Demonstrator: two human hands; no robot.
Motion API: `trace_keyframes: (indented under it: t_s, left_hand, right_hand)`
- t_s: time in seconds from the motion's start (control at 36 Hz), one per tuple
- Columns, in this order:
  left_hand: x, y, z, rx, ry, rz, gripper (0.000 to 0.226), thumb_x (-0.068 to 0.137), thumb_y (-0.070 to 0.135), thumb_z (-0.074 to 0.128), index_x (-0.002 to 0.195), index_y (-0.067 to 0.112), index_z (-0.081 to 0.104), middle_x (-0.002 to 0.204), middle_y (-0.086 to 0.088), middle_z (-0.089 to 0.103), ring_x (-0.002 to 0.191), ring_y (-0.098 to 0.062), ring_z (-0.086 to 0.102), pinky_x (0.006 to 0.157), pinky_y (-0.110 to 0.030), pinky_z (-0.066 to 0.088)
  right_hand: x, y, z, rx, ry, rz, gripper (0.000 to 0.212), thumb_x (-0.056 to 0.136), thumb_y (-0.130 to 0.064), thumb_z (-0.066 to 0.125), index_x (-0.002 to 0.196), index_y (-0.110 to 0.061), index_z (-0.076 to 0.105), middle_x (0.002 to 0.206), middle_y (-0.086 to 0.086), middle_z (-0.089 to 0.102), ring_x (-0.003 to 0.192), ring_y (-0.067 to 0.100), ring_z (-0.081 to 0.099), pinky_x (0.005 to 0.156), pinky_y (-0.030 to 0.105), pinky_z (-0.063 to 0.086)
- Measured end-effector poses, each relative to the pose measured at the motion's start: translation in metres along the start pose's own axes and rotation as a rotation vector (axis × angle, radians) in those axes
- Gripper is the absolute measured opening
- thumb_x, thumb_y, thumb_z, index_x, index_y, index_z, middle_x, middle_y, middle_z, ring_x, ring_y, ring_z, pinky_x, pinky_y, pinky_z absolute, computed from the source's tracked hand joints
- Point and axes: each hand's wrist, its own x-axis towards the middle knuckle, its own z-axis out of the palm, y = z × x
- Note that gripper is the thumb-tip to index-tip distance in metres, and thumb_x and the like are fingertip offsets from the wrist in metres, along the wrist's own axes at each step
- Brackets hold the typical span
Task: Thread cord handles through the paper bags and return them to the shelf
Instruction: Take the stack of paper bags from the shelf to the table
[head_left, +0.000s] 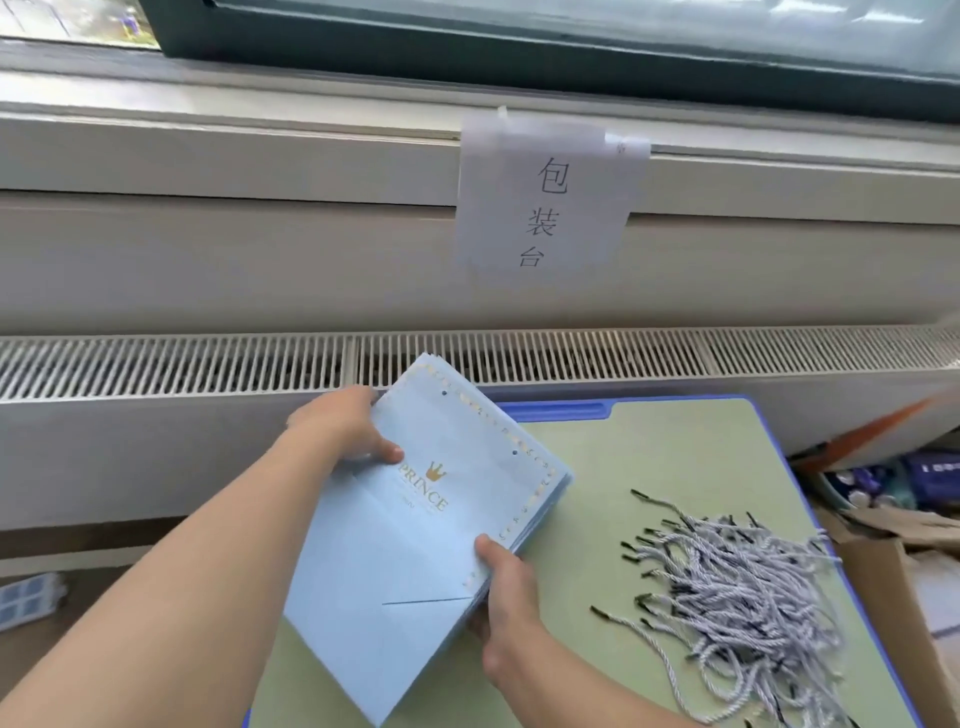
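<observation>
At the bottom edge the stack of paper bags (415, 525) is cut off at its near corner, and the fingers beneath it are hidden. The right hand (506, 592) grasps its right edge, thumb on top; the left hand (343, 428) grips the far left edge likewise. The stack sits tilted over the green tabletop (649, 467). Right of it lies a tangled cord pile (737, 587), partly blurred.
</observation>
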Motion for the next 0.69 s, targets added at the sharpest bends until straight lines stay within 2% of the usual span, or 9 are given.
trace_keyframes:
  t_s: [0.14,0.22,0.31,0.39,0.47,0.56,0.61,0.64,0.69]
  left_hand:
    - [-0.016,0.024,0.014,0.145,0.24,-0.002,0.052,0.078,0.039,0.076,0.119,0.021,0.05,0.122,-0.001,0.061,0.116,-0.025,0.057,0.08,-0.032,0.037]
    - [-0.017,0.03,0.016,0.146,0.273,0.0,0.051,0.085,0.038,0.069,0.128,0.021,0.047,0.13,-0.002,0.059,0.123,-0.025,0.052,0.095,-0.035,0.035]
    - [-0.017,0.035,0.021,0.263,0.364,0.006,0.05,0.093,0.037,0.058,0.138,0.024,0.04,0.143,0.001,0.046,0.137,-0.023,0.036,0.116,-0.047,0.012]
    - [-0.014,0.037,0.035,0.267,0.418,-0.002,0.048,0.1,0.026,0.046,0.145,0.026,0.032,0.156,0.002,0.026,0.145,-0.022,0.018,0.117,-0.054,0.003]
    - [-0.01,0.03,0.05,0.21,0.431,-0.009,0.052,0.103,0.023,0.035,0.152,0.029,0.02,0.163,0.005,0.012,0.15,-0.019,0.004,0.117,-0.052,-0.001]
    - [-0.01,0.021,0.06,0.151,0.477,0.036,0.05,0.104,0.023,0.029,0.153,0.032,0.02,0.163,0.007,0.01,0.15,-0.017,0.002,0.118,-0.049,-0.003]
    - [-0.009,0.019,0.062,0.118,0.511,0.061,0.049,0.104,0.024,0.03,0.152,0.032,0.023,0.163,0.007,0.013,0.15,-0.017,0.004,0.118,-0.048,-0.004]
    - [-0.009,0.018,0.059,0.106,0.523,0.068,0.048,0.104,0.024,0.03,0.151,0.032,0.026,0.162,0.007,0.015,0.15,-0.018,0.005,0.118,-0.048,-0.003]
    - [-0.007,0.018,0.061,0.093,0.561,0.083,0.047,0.104,0.024,0.032,0.15,0.033,0.03,0.161,0.007,0.019,0.149,-0.018,0.009,0.118,-0.048,-0.003]
  right_hand:
    - [-0.008,-0.005,0.001,0.071,-0.025,0.081,0.034,0.082,-0.021,0.067,0.113,-0.011,0.057,0.107,0.012,0.068,0.096,0.03,0.065,0.093,0.047,0.051]
    - [-0.008,-0.006,0.01,0.143,-0.046,0.127,0.031,0.083,-0.014,0.066,0.112,-0.008,0.057,0.107,0.014,0.067,0.088,0.03,0.063,0.083,0.043,0.052]
    - [-0.007,-0.004,0.024,0.167,-0.103,0.158,0.031,0.084,-0.014,0.066,0.113,-0.006,0.059,0.106,0.014,0.068,0.089,0.03,0.063,0.082,0.043,0.051]
    - [-0.006,-0.01,0.031,0.167,-0.171,0.163,0.03,0.087,-0.01,0.065,0.114,-0.003,0.057,0.106,0.017,0.068,0.084,0.03,0.064,0.07,0.041,0.054]
    - [-0.012,-0.013,0.025,0.081,-0.214,0.131,0.032,0.088,-0.017,0.067,0.114,-0.005,0.055,0.108,0.014,0.067,0.092,0.027,0.064,0.078,0.042,0.055]
    - [-0.01,-0.02,0.003,0.013,-0.119,-0.03,0.036,0.085,-0.025,0.071,0.109,-0.009,0.05,0.102,0.001,0.061,0.089,0.014,0.056,0.085,0.036,0.046]
    - [-0.004,-0.034,-0.013,0.024,0.014,-0.23,0.036,0.085,-0.03,0.07,0.106,-0.009,0.049,0.091,-0.003,0.053,0.076,0.009,0.047,0.075,0.028,0.039]
    - [-0.002,-0.046,-0.018,0.056,0.08,-0.321,0.036,0.086,-0.033,0.068,0.106,-0.011,0.047,0.093,-0.002,0.05,0.077,0.01,0.045,0.073,0.027,0.035]
    - [0.008,-0.064,-0.025,0.146,0.156,-0.505,0.036,0.088,-0.034,0.065,0.11,-0.018,0.042,0.107,-0.004,0.048,0.093,0.013,0.047,0.085,0.028,0.033]
